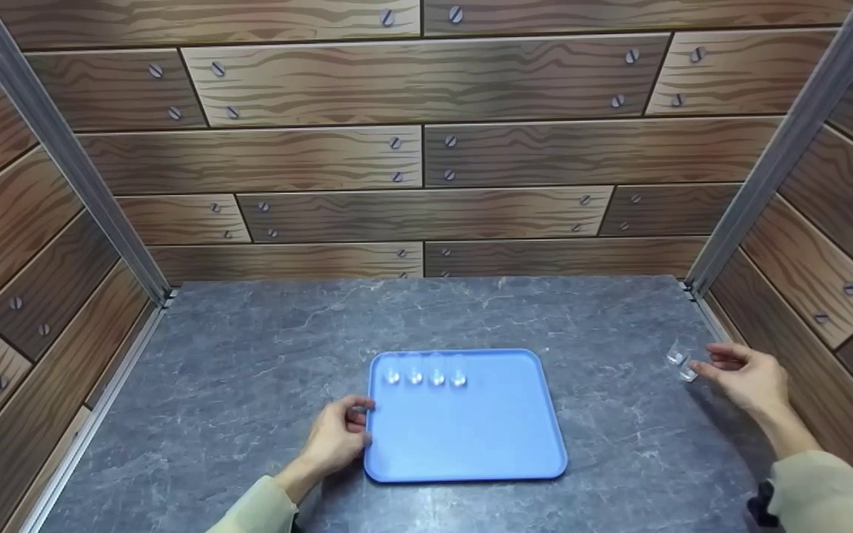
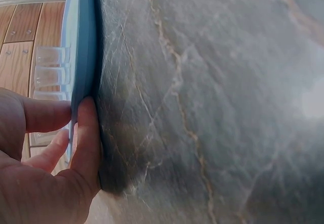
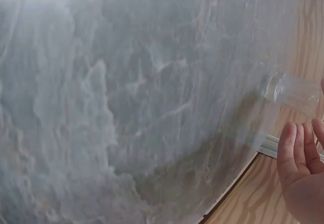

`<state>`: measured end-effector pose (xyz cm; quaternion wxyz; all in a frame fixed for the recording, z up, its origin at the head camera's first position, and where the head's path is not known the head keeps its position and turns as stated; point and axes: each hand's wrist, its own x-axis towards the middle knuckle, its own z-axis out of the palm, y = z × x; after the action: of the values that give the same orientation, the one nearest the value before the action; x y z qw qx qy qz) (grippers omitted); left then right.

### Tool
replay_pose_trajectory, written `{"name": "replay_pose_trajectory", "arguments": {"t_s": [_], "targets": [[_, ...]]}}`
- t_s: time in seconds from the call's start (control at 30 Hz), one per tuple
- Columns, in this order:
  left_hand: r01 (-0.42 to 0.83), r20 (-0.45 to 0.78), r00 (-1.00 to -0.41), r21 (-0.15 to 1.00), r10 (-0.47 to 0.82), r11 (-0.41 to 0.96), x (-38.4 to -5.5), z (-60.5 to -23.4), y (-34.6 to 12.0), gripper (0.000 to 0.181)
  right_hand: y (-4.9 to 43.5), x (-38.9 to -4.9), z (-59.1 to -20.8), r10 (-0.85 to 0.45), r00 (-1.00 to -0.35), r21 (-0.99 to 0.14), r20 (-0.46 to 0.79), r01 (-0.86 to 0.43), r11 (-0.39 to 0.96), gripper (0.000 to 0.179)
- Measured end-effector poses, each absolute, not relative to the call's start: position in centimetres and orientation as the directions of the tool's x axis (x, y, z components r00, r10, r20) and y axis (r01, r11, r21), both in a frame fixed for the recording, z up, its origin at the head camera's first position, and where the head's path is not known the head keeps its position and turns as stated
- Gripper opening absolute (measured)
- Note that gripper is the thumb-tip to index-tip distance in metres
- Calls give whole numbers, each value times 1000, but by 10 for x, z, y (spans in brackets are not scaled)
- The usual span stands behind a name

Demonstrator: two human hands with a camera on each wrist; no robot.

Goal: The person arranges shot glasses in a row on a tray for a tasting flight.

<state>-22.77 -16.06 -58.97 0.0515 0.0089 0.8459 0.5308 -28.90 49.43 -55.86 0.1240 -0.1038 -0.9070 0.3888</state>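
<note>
A blue tray (image 1: 471, 433) lies on the table, with several small clear plastic cups (image 1: 458, 379) in a row near its far left corner. My left hand (image 1: 335, 435) holds the tray's left edge. In the left wrist view the fingers (image 2: 86, 143) lie along the rim. At the far right stand two more clear cups, one behind (image 1: 678, 353) and one nearer (image 1: 688, 372). My right hand (image 1: 752, 376) is beside them, fingers extended and a fingertip right at the nearer cup. The right wrist view shows a clear cup (image 3: 293, 93) just above the fingers, which are not curled round it.
The table (image 1: 249, 400) is grey with a marble pattern. Wood-print walls (image 1: 426, 81) enclose its back and sides. Metal posts rise at the back corners, and the right wall (image 1: 834, 318) is close beside my right hand.
</note>
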Motion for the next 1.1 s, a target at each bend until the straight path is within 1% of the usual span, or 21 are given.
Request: {"name": "replay_pose_trajectory", "arguments": {"t_s": [0.13,0.23,0.33,0.5,0.73,0.83,0.97,1.1], "targets": [[-63,-98,-994,888,55,455,-231,-596,-160,55,492,-291,-562,290,-945,-736,151,89,671,60],[-57,-92,-994,890,55,452,-231,-595,-160,54,491,-292,-564,298,-943,-731,152,95,675,58],[-47,-82,-995,899,64,436,-226,-586,-159,54,491,-293,-564,305,-941,-732,147,104,674,57],[-33,-66,-996,887,54,460,-225,-586,-159,52,489,-294,-564,313,-940,-745,135,112,658,58],[-54,-90,-994,885,56,463,-225,-583,-158,54,489,-294,-564,309,-942,-743,131,113,660,57],[-47,-82,-995,885,55,462,-225,-584,-159,53,487,-294,-562,315,-938,-741,142,110,662,56],[-23,-60,-996,888,65,460,-226,-590,-160,52,480,-292,-557,311,-935,-737,171,88,670,55],[-15,-55,-996,890,74,455,-228,-593,-161,51,469,-293,-549,274,-941,-749,199,34,661,54]]}}
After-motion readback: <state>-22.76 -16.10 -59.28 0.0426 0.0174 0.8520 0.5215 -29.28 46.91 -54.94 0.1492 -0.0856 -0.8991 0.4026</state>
